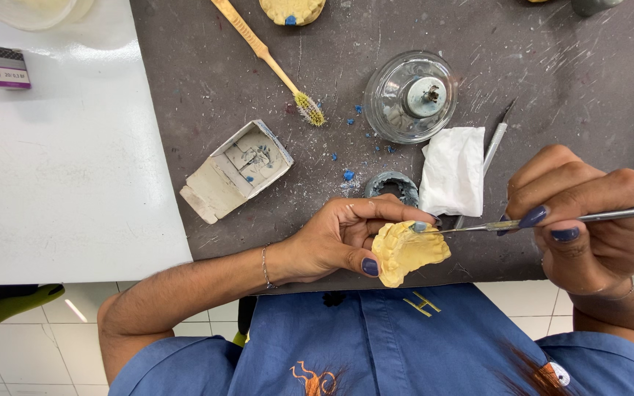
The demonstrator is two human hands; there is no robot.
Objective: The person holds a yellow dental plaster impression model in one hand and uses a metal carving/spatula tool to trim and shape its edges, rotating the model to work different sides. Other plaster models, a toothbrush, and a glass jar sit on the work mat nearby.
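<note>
Fingers (361,213) of left hand (332,238) curled around a yellow plaster dental cast (407,253), thumb pressed on its lower edge, cast held above the near edge of the surface. Fingers of right hand (588,220) pinched shut on a slim metal carving instrument (552,220), blade tip touching the cast's top.

Beneath: dark grey mat (185,73), scratched and speckled, on a glossy white surface (60,183). On the mat: torn, stained cardboard box (236,170); round clear glass burner with metal cap (411,95); crumpled white tissue (453,170); long wooden toothbrush, frayed yellow bristles (269,60); second metal tool (494,143) beside the tissue; grey ring (394,187); blue wax crumbs (348,174).
</note>
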